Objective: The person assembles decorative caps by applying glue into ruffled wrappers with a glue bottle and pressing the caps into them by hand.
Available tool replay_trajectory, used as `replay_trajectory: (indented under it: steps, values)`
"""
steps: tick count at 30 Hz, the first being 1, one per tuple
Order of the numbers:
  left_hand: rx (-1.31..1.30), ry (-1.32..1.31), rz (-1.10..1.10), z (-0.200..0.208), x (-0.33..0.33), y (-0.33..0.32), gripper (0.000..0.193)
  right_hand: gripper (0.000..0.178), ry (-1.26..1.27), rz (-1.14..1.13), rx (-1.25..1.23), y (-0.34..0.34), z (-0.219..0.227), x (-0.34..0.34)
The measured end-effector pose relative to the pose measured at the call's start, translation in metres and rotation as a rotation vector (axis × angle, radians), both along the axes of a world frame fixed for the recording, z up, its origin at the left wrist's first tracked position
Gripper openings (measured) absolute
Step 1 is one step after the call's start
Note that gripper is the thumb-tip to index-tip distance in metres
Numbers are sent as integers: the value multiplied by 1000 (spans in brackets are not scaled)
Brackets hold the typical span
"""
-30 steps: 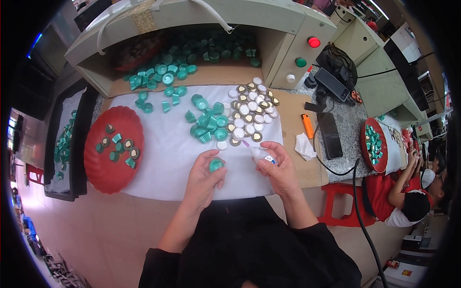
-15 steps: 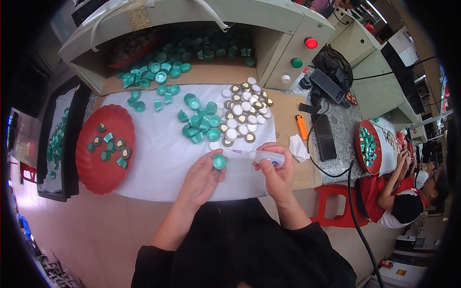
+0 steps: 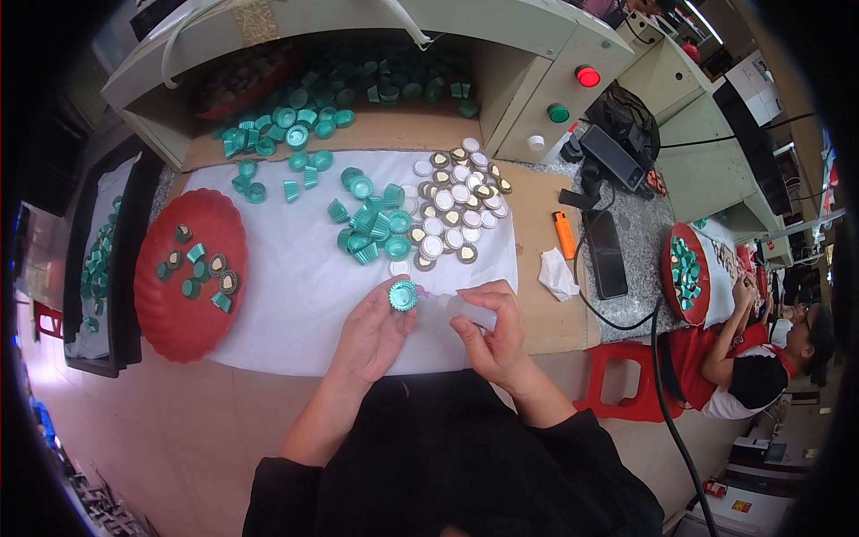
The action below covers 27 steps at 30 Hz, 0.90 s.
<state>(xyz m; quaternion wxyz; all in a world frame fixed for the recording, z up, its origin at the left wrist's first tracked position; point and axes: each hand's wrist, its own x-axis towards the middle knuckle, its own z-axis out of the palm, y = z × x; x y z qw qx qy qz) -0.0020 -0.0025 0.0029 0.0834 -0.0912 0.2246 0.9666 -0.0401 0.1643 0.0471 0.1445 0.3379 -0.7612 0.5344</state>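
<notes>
A small green fluted cup point(image 3: 403, 295) is pinched in my left hand point(image 3: 369, 333), its hollow side turned up toward the camera. My right hand point(image 3: 497, 334) grips a translucent squeeze bottle point(image 3: 461, 312) with a pinkish needle tip. That tip is at the right edge of the cup; whether it touches the cup I cannot tell. Just beyond my hands lies a heap of green fluted cups point(image 3: 376, 224) on white paper point(image 3: 295, 309). To its right are many round caps point(image 3: 454, 201), some white-faced, some dark-rimmed with a pale shape inside.
On the left stands a red scalloped tray point(image 3: 157, 304) with several cups, beside a black bin point(image 3: 114, 345). A machine hood point(image 3: 501, 54) arches over more cups. To the right lie an orange lighter point(image 3: 564, 234), crumpled tissue point(image 3: 557, 274), a phone point(image 3: 606, 255) and a cable. A co-worker point(image 3: 761, 380) sits further right.
My right hand has moved left with the bottle, bringing its needle tip to the cup. The cup in my left hand has shifted slightly up and tilted more toward the camera.
</notes>
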Motion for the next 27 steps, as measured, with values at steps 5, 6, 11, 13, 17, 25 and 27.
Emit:
replay_trajectory:
  steps: [5,6,11,13,17,25,27]
  values:
    - [13,29,-2,0,1,0,32,29,1,4,10,-1,-2,-2]
    - [5,24,-3,0,1,1,32,29,2,5,12,-1,-2,-2]
    - [3,41,-11,1,1,1,32,29,0,5,18,-2,-2,-4]
    - [-3,39,-11,1,1,1,32,29,3,7,15,-2,-2,-5]
    - [-22,47,-10,2,1,1,32,30,31,18,20,-2,0,-6]
    - [-46,14,23,5,0,3,31,33,111,57,100,0,6,-9]
    - [-59,9,25,8,0,4,31,33,124,58,104,0,6,-9]
